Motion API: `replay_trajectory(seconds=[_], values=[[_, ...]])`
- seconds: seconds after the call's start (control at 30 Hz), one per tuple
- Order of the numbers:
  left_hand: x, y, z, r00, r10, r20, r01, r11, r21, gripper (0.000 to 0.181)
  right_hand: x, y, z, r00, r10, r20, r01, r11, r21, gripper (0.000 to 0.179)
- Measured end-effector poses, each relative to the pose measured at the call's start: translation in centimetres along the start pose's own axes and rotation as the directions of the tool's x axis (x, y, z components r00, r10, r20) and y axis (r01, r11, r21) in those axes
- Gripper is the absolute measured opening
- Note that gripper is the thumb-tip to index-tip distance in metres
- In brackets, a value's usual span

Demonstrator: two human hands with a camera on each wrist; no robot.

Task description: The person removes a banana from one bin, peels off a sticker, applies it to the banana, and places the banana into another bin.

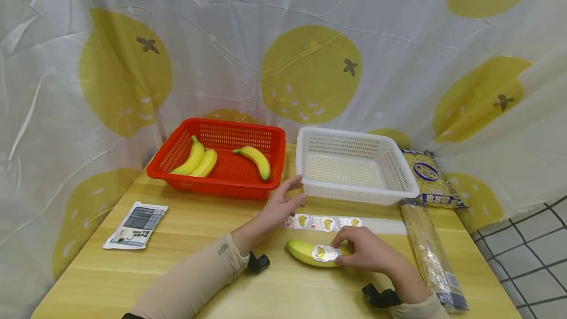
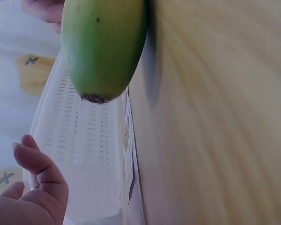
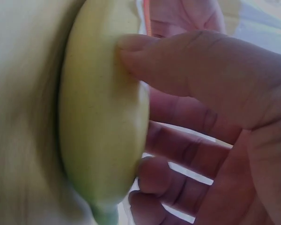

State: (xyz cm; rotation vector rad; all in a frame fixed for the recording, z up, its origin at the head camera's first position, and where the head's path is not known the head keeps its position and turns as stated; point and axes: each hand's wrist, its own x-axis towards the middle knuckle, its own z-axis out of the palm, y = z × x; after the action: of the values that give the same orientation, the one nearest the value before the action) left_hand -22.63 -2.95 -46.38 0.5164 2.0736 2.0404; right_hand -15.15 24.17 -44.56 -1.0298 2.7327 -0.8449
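We're at a pale wood-grain table [image 1: 283, 294], the white basket [image 1: 354, 193] on its far side. In front of that basket, beyond a strip of stickers [image 1: 322, 223], lies the banana [image 1: 299, 251], on its side on the wood, a fruit-printed label [image 1: 325, 253] facing up. And there's the right hand [image 1: 366, 249], also in front of the basket, thumb and curled fingers pinching the banana right at the label's edge! The left hand [image 1: 281, 206], by the basket's front left corner, has its fingers loosely bent and a little apart; we can't tell whether a fingertip touches the rim.

Left of the white basket we have the red basket [image 1: 221, 188], with three bananas [image 1: 256, 159] inside. Further left and nearer the person, a printed packet [image 1: 136, 225] lies flat. Just right of the white basket sits a yellow-and-blue bag [image 1: 427, 174], and from its front right corner a long clear packet [image 1: 434, 255] runs toward the person.

Behind the white basket hangs a pale curtain [image 1: 212, 53] with big yellow fruit, and well to the basket's right we spot grey tiles [image 1: 531, 255] with dark joints.
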Motion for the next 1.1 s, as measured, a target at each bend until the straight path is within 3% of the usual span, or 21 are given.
replay_trajectory(seconds=[0.2,0.37,0.5,0.73,0.83,0.97,1.1], values=[[1.5,-0.6,1.6,0.990,0.011,-0.143,-0.026,0.994,-0.107,0.044,-1.0,0.6,-0.9,0.999,0.032,0.030,-0.032,0.999,-0.021,0.022],[1.8,-1.4,2.2,0.964,-0.014,-0.265,-0.040,0.979,-0.199,0.030,-1.7,1.0,-1.4,0.993,0.086,0.079,-0.086,0.996,-0.008,0.024],[1.9,-1.6,2.4,0.946,-0.041,-0.323,-0.040,0.970,-0.241,0.023,-2.1,1.2,-1.5,0.991,0.107,0.083,-0.105,0.994,-0.029,0.027],[1.9,-1.2,2.7,0.938,-0.112,-0.328,0.004,0.949,-0.315,0.041,-2.3,1.4,-1.8,0.995,0.079,0.060,-0.075,0.995,-0.061,0.032],[1.9,-1.2,2.7,0.935,-0.156,-0.318,0.022,0.922,-0.386,0.043,-2.3,1.5,-1.8,0.994,0.080,0.067,-0.077,0.995,-0.057,0.031],[1.9,-1.3,2.7,0.936,-0.191,-0.296,0.033,0.884,-0.467,0.031,-2.3,1.7,-1.9,0.995,0.071,0.070,-0.066,0.995,-0.071,0.032],[1.9,-1.4,2.7,0.934,-0.216,-0.283,0.051,0.868,-0.493,0.019,-2.3,1.6,-2.3,0.998,0.040,0.055,-0.035,0.996,-0.086,0.033]])
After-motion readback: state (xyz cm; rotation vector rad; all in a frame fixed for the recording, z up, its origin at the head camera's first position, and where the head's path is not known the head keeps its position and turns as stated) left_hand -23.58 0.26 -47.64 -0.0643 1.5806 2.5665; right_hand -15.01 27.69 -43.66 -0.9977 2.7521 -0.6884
